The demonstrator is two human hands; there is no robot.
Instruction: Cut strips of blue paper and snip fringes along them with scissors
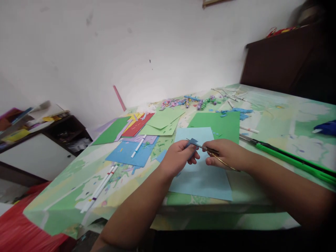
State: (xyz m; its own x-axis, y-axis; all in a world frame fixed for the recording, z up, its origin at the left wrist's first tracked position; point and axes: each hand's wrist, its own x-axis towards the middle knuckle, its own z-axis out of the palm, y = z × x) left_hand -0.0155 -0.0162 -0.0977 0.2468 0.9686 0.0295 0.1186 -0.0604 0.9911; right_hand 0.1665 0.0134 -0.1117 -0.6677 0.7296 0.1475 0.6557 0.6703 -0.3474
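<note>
Between thumb and fingers my left hand [181, 155] pinches a small piece of blue paper [193, 141]. My right hand [225, 154] grips scissors [210, 149] with gold-coloured handles, and their blades point left and reach the blue piece. Whether the blades are parted is too small to tell. Beneath both hands lies a light blue sheet [202, 182] on the table, with a green sheet [215, 120] partly under its far side.
A green utility knife [294, 157] lies on the right, near a dark blue object [325, 127]. White marker-like sticks [101, 189], a blue sheet [131, 152], a red sheet [138, 125] and light green sheets [165, 119] lie left. Curled paper pieces [201, 104] and scraps sit toward the wall.
</note>
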